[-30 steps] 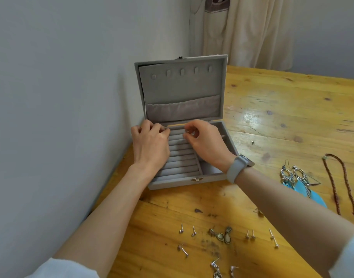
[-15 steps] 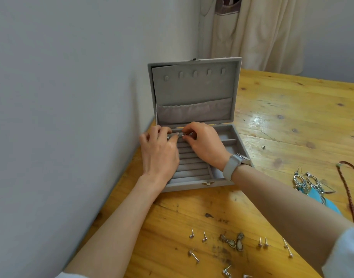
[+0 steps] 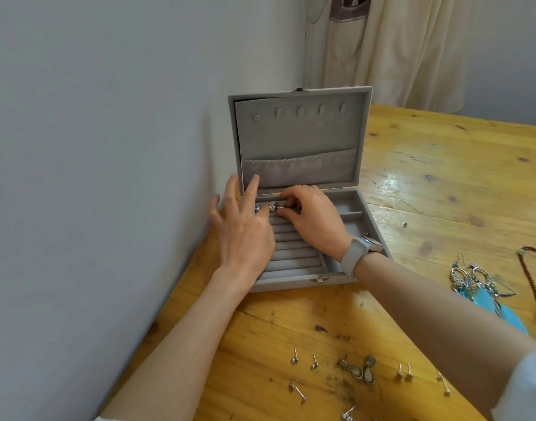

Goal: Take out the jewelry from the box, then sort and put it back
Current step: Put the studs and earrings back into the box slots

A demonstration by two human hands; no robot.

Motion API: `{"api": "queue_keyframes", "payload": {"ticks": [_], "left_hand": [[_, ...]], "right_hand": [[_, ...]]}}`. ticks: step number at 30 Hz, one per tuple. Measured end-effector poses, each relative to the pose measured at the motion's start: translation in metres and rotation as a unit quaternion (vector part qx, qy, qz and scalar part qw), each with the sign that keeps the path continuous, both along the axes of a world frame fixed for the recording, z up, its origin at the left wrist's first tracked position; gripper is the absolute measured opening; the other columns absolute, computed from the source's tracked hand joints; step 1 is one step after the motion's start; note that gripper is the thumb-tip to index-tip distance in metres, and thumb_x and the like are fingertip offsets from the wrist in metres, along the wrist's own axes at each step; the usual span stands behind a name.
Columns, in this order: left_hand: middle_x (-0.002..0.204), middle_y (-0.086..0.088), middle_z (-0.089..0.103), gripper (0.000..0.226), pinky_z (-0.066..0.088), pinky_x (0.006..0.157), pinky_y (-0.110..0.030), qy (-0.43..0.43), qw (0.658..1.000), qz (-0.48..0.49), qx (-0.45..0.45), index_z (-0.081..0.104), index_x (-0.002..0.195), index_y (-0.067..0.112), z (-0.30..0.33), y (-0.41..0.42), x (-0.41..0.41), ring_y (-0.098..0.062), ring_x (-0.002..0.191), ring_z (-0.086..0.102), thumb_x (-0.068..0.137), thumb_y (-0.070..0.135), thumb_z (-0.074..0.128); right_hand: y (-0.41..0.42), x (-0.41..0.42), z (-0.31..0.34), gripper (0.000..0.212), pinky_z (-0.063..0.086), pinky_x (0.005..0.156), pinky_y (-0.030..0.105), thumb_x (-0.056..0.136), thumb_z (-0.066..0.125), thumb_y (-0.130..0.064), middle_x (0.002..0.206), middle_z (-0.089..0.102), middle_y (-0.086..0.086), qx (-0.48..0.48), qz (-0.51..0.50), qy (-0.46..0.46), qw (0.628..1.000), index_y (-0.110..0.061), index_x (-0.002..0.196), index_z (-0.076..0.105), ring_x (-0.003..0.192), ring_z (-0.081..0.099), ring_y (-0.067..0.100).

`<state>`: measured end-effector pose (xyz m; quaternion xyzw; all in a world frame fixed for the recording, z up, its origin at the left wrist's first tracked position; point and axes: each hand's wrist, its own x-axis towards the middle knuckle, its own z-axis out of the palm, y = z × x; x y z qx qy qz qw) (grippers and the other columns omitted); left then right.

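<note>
Seating silver earrings (image 3: 275,206) into jewelry box (image 3: 345,279) slots, right hand (image 3: 313,220) pinching, left hand (image 3: 245,235) splayed; desk (image 3: 442,183) studs (image 3: 295,357) likely next.

Grey velvet jewelry box (image 3: 297,138), honey-yellow knotted wooden table (image 3: 442,183), turquoise feather earrings (image 3: 485,296), silver studs (image 3: 313,361).
</note>
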<state>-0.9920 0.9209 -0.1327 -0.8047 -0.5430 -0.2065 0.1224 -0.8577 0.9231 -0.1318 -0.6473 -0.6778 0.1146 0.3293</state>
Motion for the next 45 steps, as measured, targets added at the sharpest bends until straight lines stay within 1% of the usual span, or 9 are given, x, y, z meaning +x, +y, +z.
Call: {"api": "queue_keyframes", "payload": {"ticks": [6, 16, 19, 23, 27, 31, 34, 41, 45], "left_hand": [[0.138, -0.009, 0.046, 0.017, 0.027, 0.098, -0.059, -0.015, 0.999, -0.025, -0.017, 0.073, 0.087, 0.015, -0.002, 0.003, -0.001, -0.038, 0.131, 0.029, 0.072, 0.01, 0.068], [0.135, -0.012, 0.048, 0.017, 0.025, 0.1, -0.057, -0.03, 0.999, -0.02, -0.024, 0.072, 0.091, 0.013, -0.001, 0.002, -0.001, -0.036, 0.131, 0.031, 0.077, 0.012, 0.063], [0.132, -0.013, 0.05, 0.023, 0.026, 0.1, -0.055, -0.071, 0.997, -0.034, -0.008, 0.07, 0.1, 0.013, 0.003, -0.005, -0.003, -0.034, 0.13, 0.034, 0.079, 0.011, 0.061], [0.127, -0.011, 0.053, 0.027, 0.027, 0.1, -0.049, -0.144, 0.988, -0.058, -0.005, 0.067, 0.106, 0.016, 0.012, -0.037, -0.009, -0.03, 0.125, 0.04, 0.081, 0.015, 0.059], [0.112, -0.004, 0.056, 0.024, 0.033, 0.095, -0.04, -0.225, 0.97, -0.062, -0.062, 0.066, 0.103, 0.016, 0.018, -0.086, -0.025, -0.023, 0.11, 0.048, 0.081, 0.021, 0.057], [0.097, 0.012, 0.052, 0.011, 0.04, 0.093, -0.037, -0.274, 0.936, -0.085, -0.202, 0.065, 0.094, 0.02, 0.015, -0.134, -0.04, -0.007, 0.099, 0.048, 0.084, 0.017, 0.061], [0.094, 0.018, 0.052, 0.011, 0.04, 0.093, -0.032, -0.286, 0.919, -0.085, -0.259, 0.061, 0.09, 0.028, 0.007, -0.157, -0.046, -0.003, 0.096, 0.048, 0.085, 0.018, 0.061], [0.096, 0.017, 0.056, 0.012, 0.038, 0.096, -0.039, -0.265, 0.914, -0.087, -0.294, 0.063, 0.093, 0.031, -0.002, -0.166, -0.052, -0.004, 0.099, 0.047, 0.084, 0.023, 0.062], [0.098, 0.02, 0.053, 0.014, 0.026, 0.09, -0.027, -0.219, 0.927, -0.092, -0.29, 0.064, 0.098, 0.033, -0.001, -0.162, -0.047, -0.003, 0.101, 0.044, 0.084, 0.03, 0.061]], "right_hand": [[0.0, 0.001, -0.001, 0.015, 0.043, 0.079, 0.035, 0.084, 0.058, -0.011, 0.096, 0.063, 0.009, 0.011, 0.006, -0.013, 1.0, -0.008, 0.099, 0.063, 0.094, 0.052, 0.025], [-0.005, 0.003, 0.003, 0.025, 0.045, 0.086, 0.04, 0.084, 0.059, -0.014, 0.098, 0.063, 0.003, -0.009, 0.018, 0.02, 1.0, -0.011, 0.109, 0.057, 0.097, 0.053, 0.02], [-0.021, 0.008, 0.009, 0.026, 0.045, 0.087, 0.034, 0.085, 0.059, -0.012, 0.103, 0.059, 0.005, 0.006, 0.018, 0.023, 1.0, -0.009, 0.111, 0.057, 0.097, 0.053, 0.018], [-0.066, 0.012, 0.025, 0.02, 0.042, 0.08, 0.023, 0.084, 0.059, -0.007, 0.092, 0.056, -0.002, 0.049, 0.036, 0.042, 0.997, -0.007, 0.104, 0.061, 0.087, 0.05, 0.012], [-0.128, 0.014, 0.032, 0.013, 0.038, 0.074, 0.012, 0.085, 0.06, -0.009, 0.086, 0.054, -0.007, 0.007, 0.09, 0.038, 0.995, -0.009, 0.097, 0.064, 0.081, 0.048, 0.009], [-0.173, 0.014, 0.019, 0.011, 0.038, 0.076, 0.022, 0.084, 0.062, -0.019, 0.089, 0.056, -0.009, -0.08, 0.145, -0.016, 0.986, -0.017, 0.094, 0.064, 0.086, 0.044, 0.01], [-0.186, 0.01, 0.01, 0.015, 0.032, 0.083, 0.026, 0.083, 0.062, -0.028, 0.098, 0.058, -0.007, -0.101, 0.156, -0.076, 0.98, -0.024, 0.098, 0.063, 0.095, 0.042, 0.011], [-0.191, -0.004, 0.003, 0.019, 0.029, 0.085, 0.032, 0.086, 0.056, -0.036, 0.103, 0.056, -0.007, -0.083, 0.133, -0.151, 0.976, -0.026, 0.101, 0.061, 0.099, 0.042, 0.016], [-0.189, -0.007, 0.002, 0.015, 0.031, 0.085, 0.035, 0.088, 0.054, -0.033, 0.101, 0.057, -0.005, -0.07, 0.121, -0.157, 0.978, -0.025, 0.097, 0.062, 0.098, 0.043, 0.018]]}}
